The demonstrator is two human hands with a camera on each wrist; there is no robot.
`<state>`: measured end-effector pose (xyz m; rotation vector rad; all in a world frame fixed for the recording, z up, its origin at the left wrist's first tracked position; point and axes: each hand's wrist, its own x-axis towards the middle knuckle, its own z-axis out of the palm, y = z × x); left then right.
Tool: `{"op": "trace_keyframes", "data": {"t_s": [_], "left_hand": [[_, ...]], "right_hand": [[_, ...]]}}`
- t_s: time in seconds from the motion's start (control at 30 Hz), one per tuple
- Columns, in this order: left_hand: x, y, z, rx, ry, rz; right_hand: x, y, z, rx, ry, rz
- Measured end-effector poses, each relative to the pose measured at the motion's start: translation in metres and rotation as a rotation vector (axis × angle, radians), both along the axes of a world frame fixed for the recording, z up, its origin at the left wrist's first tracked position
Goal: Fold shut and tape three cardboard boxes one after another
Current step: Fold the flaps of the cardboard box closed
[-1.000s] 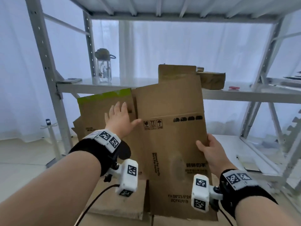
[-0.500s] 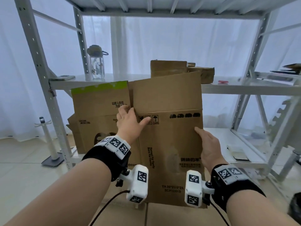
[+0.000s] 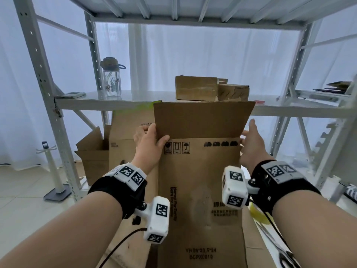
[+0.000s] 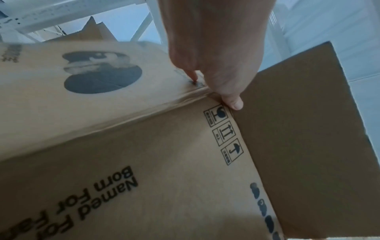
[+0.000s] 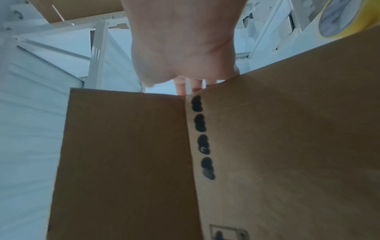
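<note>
I hold a brown printed cardboard box [image 3: 201, 190] upright in front of me, its top flap [image 3: 202, 120] standing up. My left hand [image 3: 154, 136] grips its left edge at the flap crease, thumb on the front by the handling symbols [image 4: 224, 133] and fingers curled behind. Over at the right edge, my right hand [image 3: 249, 130] lies at the same height, fingers straight and reaching past the edge [image 5: 191, 87]. A yellow tape roll [image 5: 337, 17] lies low on the right, behind the box.
More flat cardboard [image 3: 131, 128] and an open box [image 3: 94, 161] lean under the metal rack [image 3: 116, 105]. Two closed boxes [image 3: 195, 89] and a bottle [image 3: 112, 78] stand on its shelf. Scissors [image 3: 278, 248] lie at the lower right, a white stand [image 3: 54, 171] at the left.
My left hand left the neighbouring cardboard and took the box's left edge. The right hand slid up the right edge to the flap crease. The box now stands nearer to me.
</note>
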<state>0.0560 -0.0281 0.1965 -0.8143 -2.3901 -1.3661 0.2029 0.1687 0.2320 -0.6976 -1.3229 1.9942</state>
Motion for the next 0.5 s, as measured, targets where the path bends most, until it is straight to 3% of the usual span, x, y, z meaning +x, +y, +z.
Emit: {"op": "trace_keyframes", "data": {"t_s": [0.1, 0.23, 0.37, 0.43, 0.5], "left_hand": [[-0.004, -0.009, 0.004, 0.095, -0.021, -0.118], [0.004, -0.022, 0.016, 0.149, 0.057, -0.129], [0.019, -0.031, 0.039, 0.203, 0.180, -0.108], [0.029, -0.035, 0.057, 0.281, 0.247, -0.141], [0.039, -0.041, 0.074, 0.335, 0.302, -0.221]], "right_hand": [[0.003, 0.000, 0.007, 0.024, -0.056, 0.063], [0.005, -0.005, 0.004, 0.016, -0.097, 0.046], [0.007, -0.008, 0.011, 0.214, -0.239, -0.199], [0.014, -0.025, 0.024, 0.304, -0.240, -0.329], [0.016, -0.036, 0.041, 0.277, -0.163, -0.383]]}}
